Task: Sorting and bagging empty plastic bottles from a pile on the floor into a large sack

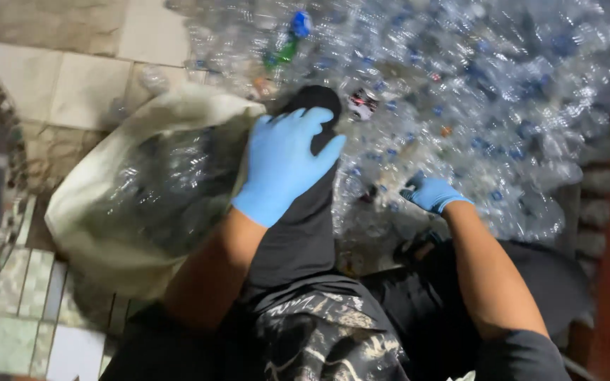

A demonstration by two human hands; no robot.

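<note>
Our right hand [433,194] is curled down into the heap of clear plastic bottles [474,92] out front, though we can't tell if it's actually got one, while our left hand [280,166] rests flat and open on our knee beside the sack [107,233]. These empties probably weigh nothing, crush easily and get slippery under gloves, so we'd grab by the neck.

We find open room only over the pale stone-tiled floor [72,85] at far left, while the heap of crushed clear plastic bottles [474,92] blocks everything ahead and to the right. Our black-trousered raised knee [305,212] stands between the wide-mouthed whitish sack of bottles [142,204] and that heap. The 2 blue-gloved hands, left hand [282,166] and right hand [432,193], crowd the gaps beside it.
</note>
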